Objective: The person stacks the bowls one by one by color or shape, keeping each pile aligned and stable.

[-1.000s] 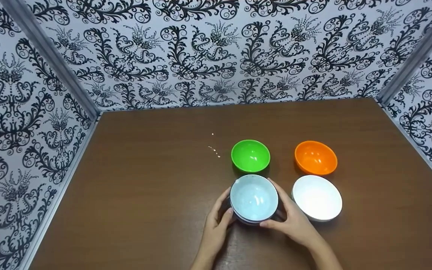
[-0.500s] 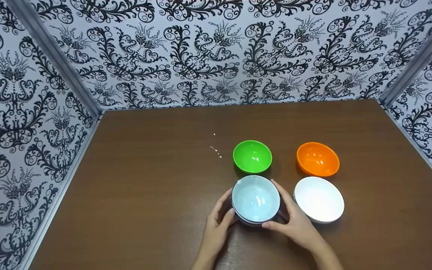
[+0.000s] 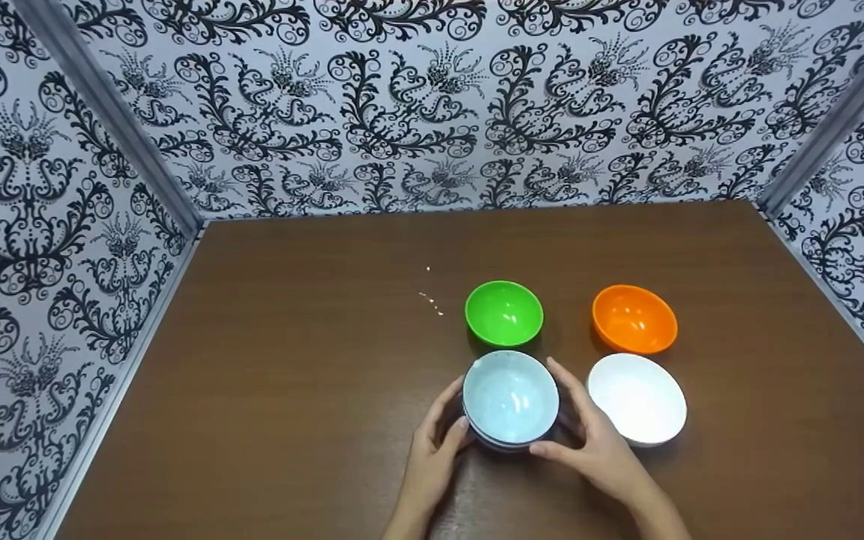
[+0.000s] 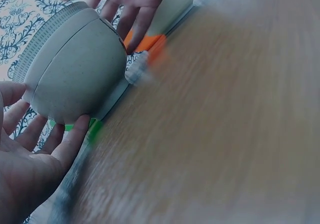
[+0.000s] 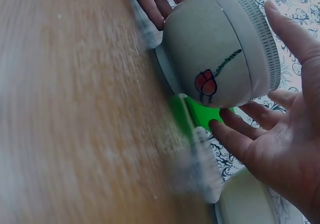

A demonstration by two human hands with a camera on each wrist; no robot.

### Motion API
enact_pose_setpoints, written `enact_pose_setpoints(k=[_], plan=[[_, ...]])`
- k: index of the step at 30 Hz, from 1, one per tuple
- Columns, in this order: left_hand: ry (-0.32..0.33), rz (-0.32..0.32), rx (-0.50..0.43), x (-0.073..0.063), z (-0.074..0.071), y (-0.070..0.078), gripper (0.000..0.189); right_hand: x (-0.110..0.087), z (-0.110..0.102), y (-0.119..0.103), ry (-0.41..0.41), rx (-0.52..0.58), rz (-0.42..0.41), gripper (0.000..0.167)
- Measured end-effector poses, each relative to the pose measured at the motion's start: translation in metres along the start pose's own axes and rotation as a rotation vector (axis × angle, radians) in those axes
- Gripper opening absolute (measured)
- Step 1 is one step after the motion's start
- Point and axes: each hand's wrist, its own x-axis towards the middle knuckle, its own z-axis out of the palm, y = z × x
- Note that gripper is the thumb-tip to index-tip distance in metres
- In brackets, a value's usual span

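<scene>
A stack of light blue bowls (image 3: 511, 396) stands on the table, pale outside, with a ridged rim band in the wrist views. A red flower (image 5: 206, 82) is painted on its side. My left hand (image 3: 432, 454) holds the stack from the left, fingers and thumb curved round it; in the left wrist view its fingertips touch the bowl wall. To the right, my right hand (image 3: 593, 446) has its fingers spread beside the stack. Its index finger stands apart from the wall; its thumb tip is very near the lower edge. The number of stacked bowls is unclear.
A green bowl (image 3: 505, 313) stands just behind the stack. Farther right are an orange bowl (image 3: 634, 319) and, in front of it, a white bowl (image 3: 638, 400) near my right hand. Small light flecks (image 3: 432, 303) lie on the brown table (image 3: 289, 375). Patterned walls (image 3: 432, 112) enclose the table.
My right hand has loosened from the stack and shifted slightly right. The left hand and the stack stay in place; the head view moved a little.
</scene>
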Motion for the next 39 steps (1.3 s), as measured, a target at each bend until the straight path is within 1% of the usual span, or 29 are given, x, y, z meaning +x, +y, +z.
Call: enact_pose_setpoints(k=[4,11,15,17,21,28,33,35,39], plan=[[0.003,0.002,0.004,0.0,0.0,0.0,0.05,-0.002,-0.002,-0.004,0.009,0.002,-0.015,0.1],[0.014,0.002,0.054,0.001,-0.001,-0.001,0.05,-0.004,-0.006,-0.009,0.031,0.009,-0.126,0.097],[0.019,-0.014,0.06,0.001,-0.001,-0.001,0.05,-0.004,-0.009,-0.012,0.044,0.017,-0.157,0.093],[0.018,-0.018,0.058,0.001,-0.002,-0.001,0.05,-0.004,-0.011,-0.014,0.051,0.028,-0.185,0.092],[0.016,-0.016,0.051,0.001,-0.002,-0.001,0.05,-0.004,-0.016,-0.015,0.053,0.067,-0.266,0.091],[0.012,-0.007,0.044,0.001,-0.002,0.0,0.05,-0.005,-0.031,-0.015,0.11,0.172,-0.375,0.087],[0.009,-0.003,0.046,0.001,-0.002,0.0,0.05,-0.006,-0.042,-0.013,0.141,0.223,-0.42,0.085],[0.003,0.008,0.04,0.0,-0.002,-0.001,0.05,-0.006,-0.046,-0.011,0.17,0.238,-0.418,0.083],[-0.012,0.018,0.024,0.0,-0.002,-0.001,0.051,-0.007,-0.055,-0.008,0.218,0.287,-0.463,0.079]])
